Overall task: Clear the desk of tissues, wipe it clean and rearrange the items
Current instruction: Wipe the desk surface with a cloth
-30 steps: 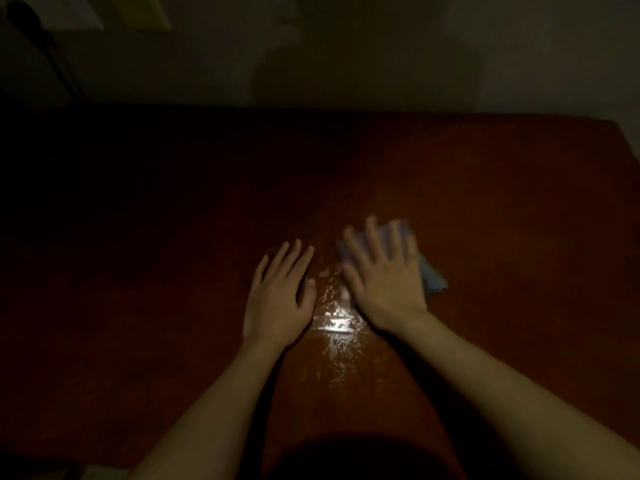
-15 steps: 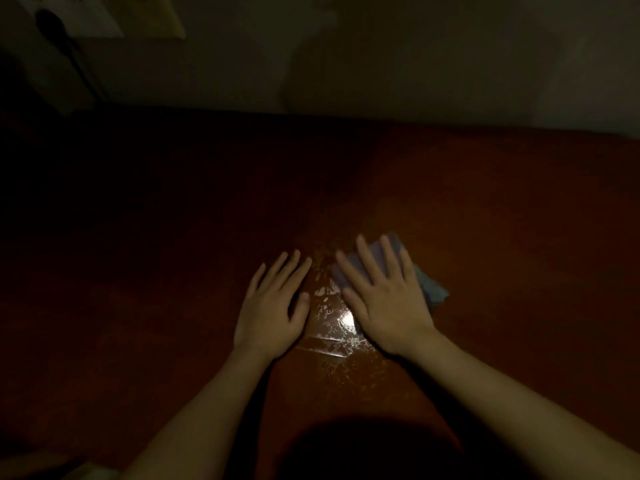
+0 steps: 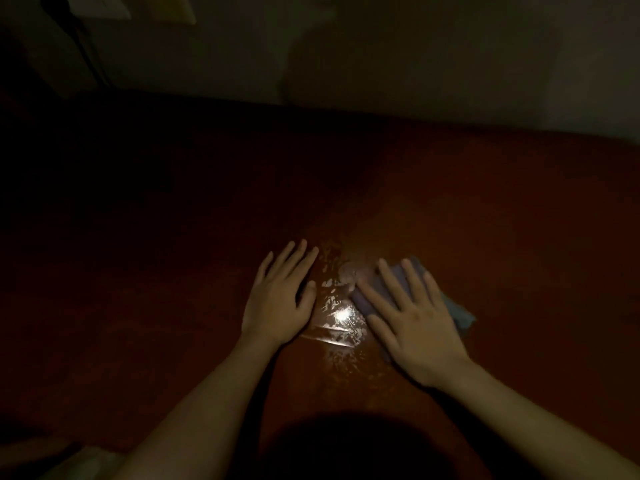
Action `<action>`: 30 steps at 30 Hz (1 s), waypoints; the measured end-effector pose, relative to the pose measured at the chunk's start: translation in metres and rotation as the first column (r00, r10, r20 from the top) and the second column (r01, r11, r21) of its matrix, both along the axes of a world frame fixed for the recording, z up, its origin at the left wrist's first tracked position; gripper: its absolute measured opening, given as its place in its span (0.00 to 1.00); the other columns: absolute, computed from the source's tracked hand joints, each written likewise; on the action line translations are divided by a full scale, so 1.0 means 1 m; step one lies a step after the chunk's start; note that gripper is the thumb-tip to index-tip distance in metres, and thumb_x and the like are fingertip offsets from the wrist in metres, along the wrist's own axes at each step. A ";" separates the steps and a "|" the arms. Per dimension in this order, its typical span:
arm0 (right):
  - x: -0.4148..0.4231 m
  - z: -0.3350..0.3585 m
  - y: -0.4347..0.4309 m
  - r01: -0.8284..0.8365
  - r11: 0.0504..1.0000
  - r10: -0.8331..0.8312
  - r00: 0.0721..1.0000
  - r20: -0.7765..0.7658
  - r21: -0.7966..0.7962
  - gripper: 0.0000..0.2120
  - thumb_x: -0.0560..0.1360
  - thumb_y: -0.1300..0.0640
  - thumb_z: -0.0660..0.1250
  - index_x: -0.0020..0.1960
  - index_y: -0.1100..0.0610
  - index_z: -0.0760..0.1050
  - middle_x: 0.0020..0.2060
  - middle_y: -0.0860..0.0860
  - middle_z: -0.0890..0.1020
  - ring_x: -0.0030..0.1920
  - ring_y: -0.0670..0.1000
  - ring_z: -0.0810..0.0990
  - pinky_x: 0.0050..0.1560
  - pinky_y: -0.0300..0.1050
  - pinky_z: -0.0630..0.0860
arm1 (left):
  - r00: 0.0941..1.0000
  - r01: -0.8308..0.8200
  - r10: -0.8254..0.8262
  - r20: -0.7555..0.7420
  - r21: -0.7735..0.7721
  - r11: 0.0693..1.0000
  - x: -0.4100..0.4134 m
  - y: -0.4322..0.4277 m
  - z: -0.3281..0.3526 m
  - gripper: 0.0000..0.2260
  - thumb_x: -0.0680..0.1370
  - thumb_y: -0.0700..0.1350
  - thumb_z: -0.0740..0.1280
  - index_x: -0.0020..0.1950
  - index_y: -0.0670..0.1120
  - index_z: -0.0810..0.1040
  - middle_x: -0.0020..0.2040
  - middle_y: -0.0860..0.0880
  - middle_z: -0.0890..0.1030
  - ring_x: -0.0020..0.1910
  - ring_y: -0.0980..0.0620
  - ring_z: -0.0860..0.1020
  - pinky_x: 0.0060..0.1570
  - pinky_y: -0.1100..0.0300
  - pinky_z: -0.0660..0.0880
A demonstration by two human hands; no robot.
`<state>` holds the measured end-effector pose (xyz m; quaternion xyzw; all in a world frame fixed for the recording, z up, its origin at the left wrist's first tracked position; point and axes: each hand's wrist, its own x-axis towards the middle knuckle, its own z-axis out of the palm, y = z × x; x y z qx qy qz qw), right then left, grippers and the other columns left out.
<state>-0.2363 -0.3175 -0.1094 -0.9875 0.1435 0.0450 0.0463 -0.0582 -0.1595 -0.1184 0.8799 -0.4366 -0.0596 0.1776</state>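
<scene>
Right hand (image 3: pixel 415 330) pushed cloth (image 3: pixel 458 315) rightward, left hand (image 3: pixel 277 299) flat

- Two hands: one left hand (image 3: pixel 278 303) and one right hand (image 3: pixel 412 327); five digits show on each, ten in all
- Two bare forearms (image 3: pixel 214 393), one behind each hand
- One cloth (image 3: pixel 457 315), blue-grey
- One desk (image 3: pixel 485 209), reddish-brown
- One wet patch (image 3: pixel 337 317) with a single bright glint
- One pale wall plate (image 3: pixel 100 6) at the upper left; one dark cable (image 3: pixel 86 53) below it; one yellowish sheet (image 3: pixel 183 8) beside it; dim light hides any further detail
</scene>
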 end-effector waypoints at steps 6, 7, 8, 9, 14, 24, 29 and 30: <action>0.045 -0.002 -0.004 0.533 0.846 -0.533 0.846 0.014 -0.003 0.29 0.77 0.38 0.33 0.77 0.43 0.42 0.78 0.54 0.45 0.76 0.62 0.41 0.74 0.61 0.41 | 0.998 0.039 -0.041 -0.042 -0.049 0.998 0.003 0.002 -0.003 0.25 0.80 0.53 0.50 0.77 0.50 0.61 0.77 0.51 0.60 0.77 0.58 0.50 0.75 0.61 0.38; 0.054 -0.002 0.016 0.540 0.842 -0.540 0.842 0.001 0.012 0.29 0.77 0.38 0.33 0.77 0.43 0.40 0.78 0.54 0.43 0.76 0.62 0.38 0.74 0.61 0.39 | 0.996 0.071 -0.073 -0.046 -0.048 0.996 0.004 0.005 -0.002 0.25 0.80 0.53 0.49 0.77 0.49 0.62 0.77 0.51 0.61 0.77 0.57 0.51 0.75 0.61 0.39; 0.059 -0.002 0.038 0.503 0.864 -0.503 0.864 0.004 0.010 0.29 0.78 0.38 0.34 0.77 0.43 0.40 0.77 0.54 0.43 0.76 0.62 0.37 0.74 0.61 0.39 | 0.992 0.117 -0.118 -0.039 -0.042 0.992 0.007 0.008 -0.001 0.25 0.80 0.53 0.47 0.77 0.49 0.62 0.77 0.50 0.61 0.77 0.56 0.52 0.75 0.61 0.39; 0.056 -0.001 0.059 0.446 0.895 -0.446 0.895 0.009 0.000 0.28 0.79 0.38 0.35 0.78 0.43 0.42 0.77 0.54 0.45 0.76 0.62 0.39 0.74 0.62 0.41 | 0.985 0.169 -0.170 -0.023 -0.021 0.985 0.010 0.014 0.001 0.27 0.80 0.54 0.44 0.77 0.49 0.61 0.77 0.50 0.61 0.77 0.55 0.52 0.74 0.61 0.39; -0.020 -0.001 0.099 0.367 0.929 -0.368 0.930 -0.022 -0.040 0.27 0.81 0.38 0.36 0.77 0.43 0.49 0.77 0.53 0.54 0.76 0.61 0.50 0.74 0.60 0.50 | 0.983 0.176 -0.179 0.044 0.055 0.983 0.049 0.100 -0.001 0.25 0.81 0.54 0.41 0.77 0.53 0.54 0.78 0.52 0.58 0.77 0.56 0.51 0.75 0.60 0.41; 0.052 0.003 0.200 0.507 0.862 -0.507 0.862 -0.019 0.013 0.27 0.80 0.38 0.37 0.77 0.43 0.44 0.77 0.53 0.48 0.77 0.61 0.44 0.74 0.59 0.42 | 0.989 0.150 -0.150 0.005 0.024 0.988 0.058 0.135 0.005 0.28 0.80 0.54 0.40 0.78 0.49 0.57 0.78 0.51 0.57 0.75 0.59 0.48 0.75 0.59 0.41; -0.032 0.001 0.180 0.536 0.843 -0.538 0.841 -0.054 -0.048 0.28 0.80 0.37 0.35 0.77 0.42 0.47 0.77 0.53 0.52 0.77 0.59 0.48 0.75 0.59 0.49 | 0.987 0.163 -0.163 0.014 0.011 0.987 0.058 0.135 0.003 0.28 0.79 0.53 0.40 0.78 0.47 0.58 0.78 0.49 0.58 0.76 0.58 0.48 0.75 0.59 0.41; -0.032 0.003 0.168 0.649 0.761 -0.649 0.759 -0.048 -0.024 0.29 0.78 0.36 0.33 0.77 0.43 0.45 0.78 0.54 0.51 0.77 0.59 0.47 0.75 0.60 0.49 | 0.987 0.160 -0.160 0.017 0.007 0.987 0.057 0.135 0.003 0.28 0.79 0.53 0.40 0.78 0.47 0.58 0.78 0.49 0.59 0.76 0.58 0.49 0.75 0.59 0.41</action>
